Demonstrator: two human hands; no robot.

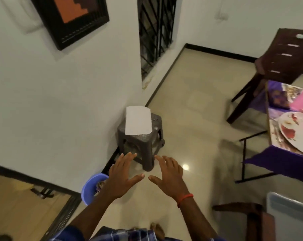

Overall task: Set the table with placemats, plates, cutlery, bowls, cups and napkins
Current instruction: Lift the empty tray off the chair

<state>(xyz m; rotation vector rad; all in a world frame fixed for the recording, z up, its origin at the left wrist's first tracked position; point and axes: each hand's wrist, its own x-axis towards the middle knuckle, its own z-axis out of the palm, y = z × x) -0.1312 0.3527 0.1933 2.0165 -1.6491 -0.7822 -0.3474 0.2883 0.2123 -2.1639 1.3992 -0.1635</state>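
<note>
The person stands on the pale tiled floor and holds both arms out forward and down. The left hand and the right hand are side by side, thumbs near each other but apart; the fingers of both are straight and spread, released, with nothing in them. A red thread circles the right wrist.

Just beyond the fingertips in the view stands a small brown plastic stool, set close against the white wall on the left. A white napkin lies flat on the stool's top, covering its left part and reaching slightly past its far edge. Neither hand touches the stool or the napkin.

At the right edge of the view is the table, with a purple cloth hanging from its near side. A patterned plate rests on the table, and a blurred pink thing lies farther along. A dark brown chair stands at the table's far end.

A blue tub sits on the floor by the wall, partly hidden behind the left forearm. A framed picture hangs on the wall at far left, and a black window grille is to its right
</note>
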